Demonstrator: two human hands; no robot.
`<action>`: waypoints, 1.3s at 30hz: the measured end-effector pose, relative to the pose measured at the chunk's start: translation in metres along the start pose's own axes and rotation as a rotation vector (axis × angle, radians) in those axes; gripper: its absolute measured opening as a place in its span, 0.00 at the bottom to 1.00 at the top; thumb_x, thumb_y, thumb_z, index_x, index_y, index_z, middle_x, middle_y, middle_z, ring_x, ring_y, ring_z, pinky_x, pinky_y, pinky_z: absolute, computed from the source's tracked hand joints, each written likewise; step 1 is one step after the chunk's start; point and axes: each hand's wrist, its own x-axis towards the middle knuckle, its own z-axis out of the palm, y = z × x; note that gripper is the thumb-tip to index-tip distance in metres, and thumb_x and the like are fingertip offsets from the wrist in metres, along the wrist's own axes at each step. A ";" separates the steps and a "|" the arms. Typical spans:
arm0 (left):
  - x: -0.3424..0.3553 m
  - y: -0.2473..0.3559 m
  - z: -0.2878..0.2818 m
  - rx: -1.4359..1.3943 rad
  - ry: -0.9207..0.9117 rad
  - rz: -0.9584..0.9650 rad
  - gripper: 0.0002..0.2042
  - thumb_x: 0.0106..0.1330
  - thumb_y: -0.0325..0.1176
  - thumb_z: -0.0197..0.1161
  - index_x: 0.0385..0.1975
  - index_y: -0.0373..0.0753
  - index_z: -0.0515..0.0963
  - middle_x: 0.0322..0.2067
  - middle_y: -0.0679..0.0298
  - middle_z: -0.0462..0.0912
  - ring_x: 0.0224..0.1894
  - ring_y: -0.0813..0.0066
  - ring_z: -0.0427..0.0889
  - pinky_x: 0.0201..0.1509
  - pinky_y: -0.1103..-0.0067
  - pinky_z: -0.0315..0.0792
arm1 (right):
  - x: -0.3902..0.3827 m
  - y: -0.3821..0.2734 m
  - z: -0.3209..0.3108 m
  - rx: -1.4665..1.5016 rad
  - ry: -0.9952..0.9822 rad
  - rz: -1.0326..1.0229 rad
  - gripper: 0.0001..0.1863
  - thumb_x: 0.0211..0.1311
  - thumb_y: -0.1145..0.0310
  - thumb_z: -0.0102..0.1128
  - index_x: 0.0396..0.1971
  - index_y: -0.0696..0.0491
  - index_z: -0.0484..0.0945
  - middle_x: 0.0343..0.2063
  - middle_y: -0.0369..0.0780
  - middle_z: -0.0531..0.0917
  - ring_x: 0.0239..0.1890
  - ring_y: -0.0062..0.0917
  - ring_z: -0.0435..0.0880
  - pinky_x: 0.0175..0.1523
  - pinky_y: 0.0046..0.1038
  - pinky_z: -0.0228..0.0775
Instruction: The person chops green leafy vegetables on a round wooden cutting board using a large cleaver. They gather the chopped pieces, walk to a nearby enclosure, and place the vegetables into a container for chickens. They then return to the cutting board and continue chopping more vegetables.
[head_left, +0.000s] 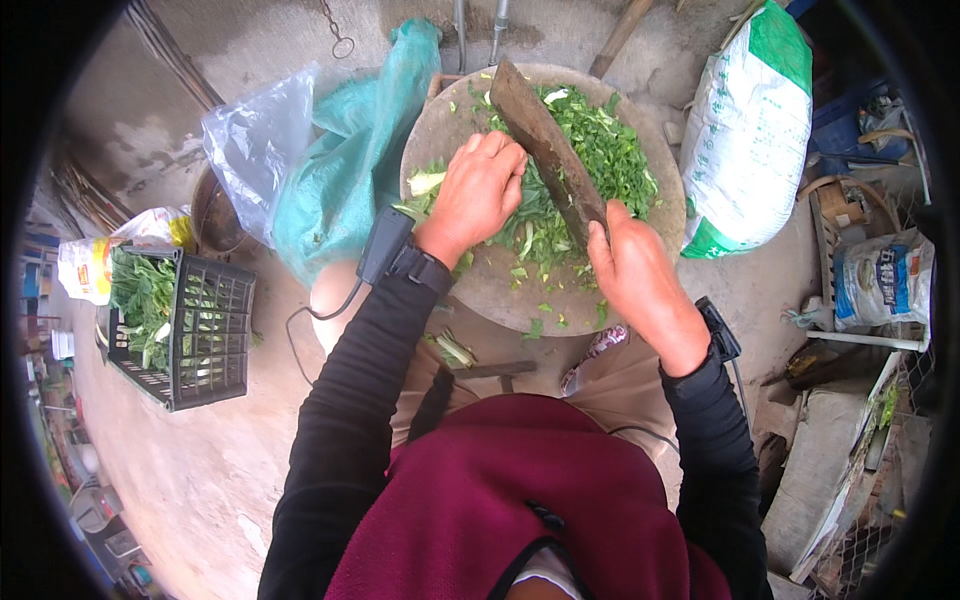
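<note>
Okay, right hand is clamped on the cleaver, whose long axis slants away forward-left just beside the left hand, which curls closed over leafy stalks on the round worktop, chopped greens either side.

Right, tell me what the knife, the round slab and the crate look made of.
Knife: likely steel, dull, with brown, rust-like staining.
Round slab: perhaps stone or concrete, judging by its matte, greyish, grainless face.
Crate: probably plastic, dark, with regular moulded-looking lattice walls.
</note>
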 end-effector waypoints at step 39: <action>-0.015 0.000 0.018 -0.022 0.231 -0.065 0.10 0.49 0.20 0.62 0.30 0.36 0.71 0.33 0.55 0.72 0.39 0.50 0.72 0.42 0.63 0.70 | 0.012 -0.002 -0.019 0.125 -0.167 0.019 0.10 0.68 0.71 0.53 0.31 0.64 0.70 0.23 0.59 0.77 0.31 0.57 0.79 0.36 0.50 0.68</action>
